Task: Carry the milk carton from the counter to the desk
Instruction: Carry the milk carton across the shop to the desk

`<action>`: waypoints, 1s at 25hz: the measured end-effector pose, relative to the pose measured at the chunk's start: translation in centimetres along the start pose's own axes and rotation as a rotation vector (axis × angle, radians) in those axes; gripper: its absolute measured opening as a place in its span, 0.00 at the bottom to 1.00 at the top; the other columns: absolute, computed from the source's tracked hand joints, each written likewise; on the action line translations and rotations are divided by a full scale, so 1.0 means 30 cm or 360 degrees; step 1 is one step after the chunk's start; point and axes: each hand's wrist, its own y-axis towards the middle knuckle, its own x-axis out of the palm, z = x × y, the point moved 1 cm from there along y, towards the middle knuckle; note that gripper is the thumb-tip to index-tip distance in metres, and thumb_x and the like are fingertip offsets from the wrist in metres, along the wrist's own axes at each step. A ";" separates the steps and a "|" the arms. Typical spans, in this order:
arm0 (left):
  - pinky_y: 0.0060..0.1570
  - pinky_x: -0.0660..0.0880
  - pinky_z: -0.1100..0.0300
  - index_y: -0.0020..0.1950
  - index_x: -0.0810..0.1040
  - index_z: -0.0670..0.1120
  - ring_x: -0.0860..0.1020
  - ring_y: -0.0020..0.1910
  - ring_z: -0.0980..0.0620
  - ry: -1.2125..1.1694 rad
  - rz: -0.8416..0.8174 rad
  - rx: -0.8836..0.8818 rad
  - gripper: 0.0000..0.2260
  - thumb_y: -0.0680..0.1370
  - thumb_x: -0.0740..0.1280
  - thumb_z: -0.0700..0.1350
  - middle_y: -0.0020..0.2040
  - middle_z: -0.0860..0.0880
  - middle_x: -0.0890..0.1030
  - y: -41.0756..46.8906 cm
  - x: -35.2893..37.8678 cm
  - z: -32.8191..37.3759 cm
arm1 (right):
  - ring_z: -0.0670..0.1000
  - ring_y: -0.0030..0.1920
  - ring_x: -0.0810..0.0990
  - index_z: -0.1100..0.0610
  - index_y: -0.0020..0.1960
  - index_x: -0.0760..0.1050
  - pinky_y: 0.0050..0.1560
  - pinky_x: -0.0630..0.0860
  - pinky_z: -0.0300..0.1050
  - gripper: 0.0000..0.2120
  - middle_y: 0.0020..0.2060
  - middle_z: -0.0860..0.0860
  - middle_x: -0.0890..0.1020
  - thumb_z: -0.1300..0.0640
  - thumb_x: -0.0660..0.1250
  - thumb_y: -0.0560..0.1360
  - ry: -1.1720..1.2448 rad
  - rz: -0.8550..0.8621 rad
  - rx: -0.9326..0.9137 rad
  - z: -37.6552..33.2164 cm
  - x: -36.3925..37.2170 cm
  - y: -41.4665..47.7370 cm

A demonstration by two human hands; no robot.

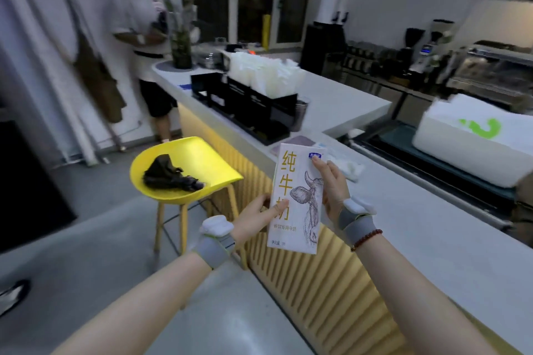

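Both arms out in front. Left hand and right hand clamped on the milk carton, one on each side. Carton upright, up in the air, just in front of the white tabletop. Yellow stool near, with a black cloth in its seat.

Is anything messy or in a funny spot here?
A crumpled black cloth lies on the seat of the yellow stool, an odd place for it. The milk carton looks undamaged, held in both hands, nothing spilled.
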 end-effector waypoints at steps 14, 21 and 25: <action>0.54 0.80 0.49 0.61 0.72 0.43 0.83 0.53 0.46 -0.0148 0.0559 -0.0152 0.21 0.77 0.66 0.57 0.58 0.44 0.83 -0.144 -1.119 -0.151 | 0.59 0.45 0.84 0.60 0.57 0.77 0.51 0.81 0.55 0.29 0.50 0.62 0.86 0.39 0.73 0.66 -0.0118 -0.0488 0.0238 0.307 1.213 0.188; 0.51 0.80 0.51 0.63 0.71 0.39 0.83 0.47 0.47 -0.0250 0.0773 -0.0266 0.25 0.76 0.65 0.58 0.56 0.41 0.84 -0.099 -1.523 -0.256 | 0.65 0.55 0.85 0.69 0.64 0.73 0.60 0.79 0.64 0.39 0.54 0.63 0.86 0.40 0.74 0.67 -0.0135 -0.0657 0.0413 0.465 1.656 0.342; 0.37 0.80 0.62 0.62 0.72 0.39 0.83 0.37 0.57 -0.0319 0.0862 -0.0319 0.26 0.76 0.65 0.59 0.45 0.51 0.85 0.036 -1.756 -0.314 | 0.65 0.55 0.85 0.69 0.64 0.74 0.60 0.80 0.63 0.39 0.54 0.64 0.86 0.40 0.75 0.66 -0.0178 -0.0705 0.0456 0.560 1.888 0.523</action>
